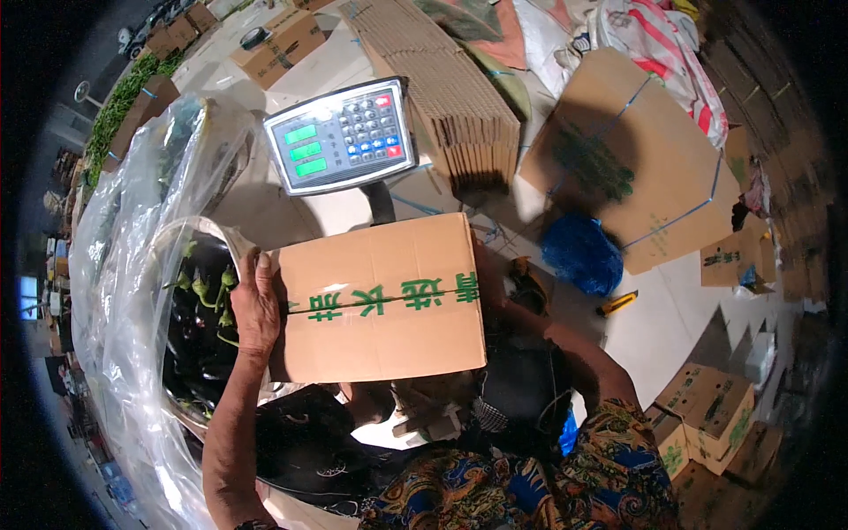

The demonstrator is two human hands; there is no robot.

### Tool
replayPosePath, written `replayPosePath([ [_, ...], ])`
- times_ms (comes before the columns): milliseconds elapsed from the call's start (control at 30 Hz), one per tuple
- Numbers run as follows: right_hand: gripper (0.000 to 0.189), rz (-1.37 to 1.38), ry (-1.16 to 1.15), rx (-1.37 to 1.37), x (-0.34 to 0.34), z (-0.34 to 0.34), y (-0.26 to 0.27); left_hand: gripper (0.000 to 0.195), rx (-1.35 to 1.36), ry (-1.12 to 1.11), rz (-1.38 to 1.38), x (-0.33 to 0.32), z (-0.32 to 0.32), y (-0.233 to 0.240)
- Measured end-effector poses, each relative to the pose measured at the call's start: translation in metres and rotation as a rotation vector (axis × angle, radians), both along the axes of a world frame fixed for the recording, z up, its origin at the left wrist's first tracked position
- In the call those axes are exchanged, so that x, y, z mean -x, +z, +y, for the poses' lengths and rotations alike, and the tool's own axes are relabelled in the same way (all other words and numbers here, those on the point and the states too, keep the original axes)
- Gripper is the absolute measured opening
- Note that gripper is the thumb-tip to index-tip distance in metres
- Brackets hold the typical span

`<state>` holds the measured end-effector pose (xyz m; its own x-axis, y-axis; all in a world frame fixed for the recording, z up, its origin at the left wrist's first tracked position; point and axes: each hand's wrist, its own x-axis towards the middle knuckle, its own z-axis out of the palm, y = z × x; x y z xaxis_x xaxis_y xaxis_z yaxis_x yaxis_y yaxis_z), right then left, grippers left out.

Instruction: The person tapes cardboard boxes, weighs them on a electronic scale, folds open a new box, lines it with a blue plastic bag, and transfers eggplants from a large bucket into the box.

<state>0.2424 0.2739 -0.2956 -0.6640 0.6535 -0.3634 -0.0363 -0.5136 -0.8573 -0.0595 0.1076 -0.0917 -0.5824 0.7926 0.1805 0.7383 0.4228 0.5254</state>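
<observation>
A closed cardboard box point(384, 344) with green printing spans the space before me. My left hand point(257, 301) presses against its left end, thumb near the top edge. On the box's far right side is my right hand point(493, 278), mostly hidden in shadow and behind the box, so its fingers do not show. Just beyond the box stands an electronic scale's display head point(338, 136), its small screens lit green. Left of the box, dark eggplants point(199, 331) with green stems fill a large round container point(199, 225) lined with clear plastic point(119, 265).
Folded cardboard cartons point(457, 99) stand in a row behind the scale. To the right lie strapped flat cartons point(669, 165), a bundle of blue netting point(583, 253) and a yellow utility knife point(617, 303). A carton point(281, 46) with a tape roll point(255, 38) stands farther back. Boxes point(709, 404) are stacked lower right.
</observation>
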Motion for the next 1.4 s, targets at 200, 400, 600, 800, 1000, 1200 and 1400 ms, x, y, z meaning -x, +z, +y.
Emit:
replayPosePath([
  [200,0.055,-0.006,-0.002,0.148,-0.007,-0.006,-0.016,0.045,-0.004,0.039,-0.082,0.000,0.006,-0.002],
  [400,0.054,0.016,-0.013,0.279,-0.004,-0.008,-0.020,0.051,-0.044,0.080,-0.149,0.042,-0.015,-0.027],
  [600,0.054,0.174,-0.026,0.361,-0.024,0.013,-0.032,0.053,-0.059,0.127,-0.483,0.075,-0.029,-0.034],
  [800,0.054,0.298,0.449,0.344,-0.042,0.048,0.108,0.066,-0.141,0.358,-0.709,0.055,-0.060,-0.044],
  [1000,0.044,0.026,0.023,-0.351,-0.036,0.033,0.237,0.059,-0.160,0.328,-0.431,0.036,-0.060,-0.017],
  [1200,0.020,-0.286,0.399,-1.439,-0.012,-0.078,0.328,0.069,-0.245,0.117,-0.743,0.042,-0.074,-0.002],
  [1400,0.014,-0.095,0.505,-1.656,0.011,-0.169,0.302,0.094,-0.153,-0.046,-1.024,-0.005,-0.081,0.030],
])
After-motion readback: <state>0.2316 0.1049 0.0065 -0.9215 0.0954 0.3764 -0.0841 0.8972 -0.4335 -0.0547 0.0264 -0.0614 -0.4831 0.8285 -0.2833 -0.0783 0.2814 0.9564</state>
